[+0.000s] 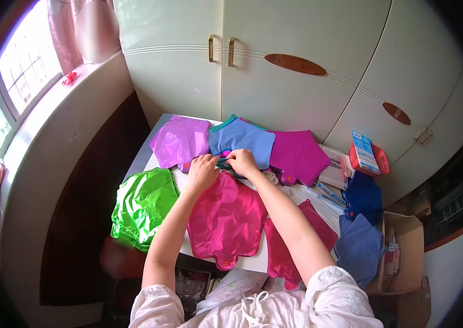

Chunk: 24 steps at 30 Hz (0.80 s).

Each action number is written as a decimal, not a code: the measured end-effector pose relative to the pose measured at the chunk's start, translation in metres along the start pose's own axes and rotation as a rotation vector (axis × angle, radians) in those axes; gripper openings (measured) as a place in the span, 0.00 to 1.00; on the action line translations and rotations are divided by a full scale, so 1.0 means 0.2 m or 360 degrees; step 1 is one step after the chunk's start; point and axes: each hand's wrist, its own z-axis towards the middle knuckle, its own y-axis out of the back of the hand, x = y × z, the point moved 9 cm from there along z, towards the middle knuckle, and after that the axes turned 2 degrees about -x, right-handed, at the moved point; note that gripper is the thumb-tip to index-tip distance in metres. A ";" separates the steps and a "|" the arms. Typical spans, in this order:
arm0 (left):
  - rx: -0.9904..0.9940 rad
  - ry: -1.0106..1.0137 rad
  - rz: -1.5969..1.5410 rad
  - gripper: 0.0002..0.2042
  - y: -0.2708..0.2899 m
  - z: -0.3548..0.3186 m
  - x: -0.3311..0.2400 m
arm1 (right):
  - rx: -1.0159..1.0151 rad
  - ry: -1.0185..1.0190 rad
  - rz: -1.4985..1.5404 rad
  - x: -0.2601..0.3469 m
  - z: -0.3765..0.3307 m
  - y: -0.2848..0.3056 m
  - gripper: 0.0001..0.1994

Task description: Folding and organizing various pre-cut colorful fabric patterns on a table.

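Note:
Over the middle of the white table (297, 192), my hands are close together. My left hand (204, 172) has its fingers curled, and my right hand (242, 162) pinches thumb and fingers together. Between them is a small dark teal piece (222, 162), partly covered by my fingers; its kind is unclear. Just below lies a shiny pink-red flat piece (227, 218) with a tab at its near edge. A light blue flat piece (242, 141) with a teal edge lies behind my hands. A shiny lilac piece (180, 139) rests to the left of it.
A crinkled green piece (145, 208) lies left, a magenta piece (299, 154) right. A darker red piece (319, 223) is under my right forearm. Navy (364, 197) and blue pieces (359, 247) hang at the right, near a red basket (382, 160) and cardboard box (409, 235). A cupboard (297, 104) stands behind.

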 end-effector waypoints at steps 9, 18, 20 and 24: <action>0.0007 -0.0137 0.0040 0.14 -0.04 0.04 -0.05 | -0.0065 -0.0224 0.0252 -0.08 0.02 0.02 0.10; 0.0040 -0.0329 0.0249 0.12 -0.04 0.04 -0.10 | -0.0062 -0.0405 0.0551 -0.17 0.04 0.00 0.10; 0.0069 -0.0456 0.0272 0.12 -0.10 0.04 -0.11 | -0.0135 -0.0437 0.0725 -0.25 0.08 0.00 0.09; 0.0277 -0.0425 0.0297 0.13 -0.26 0.04 -0.07 | -0.0422 -0.0471 0.0672 -0.40 0.21 0.18 0.06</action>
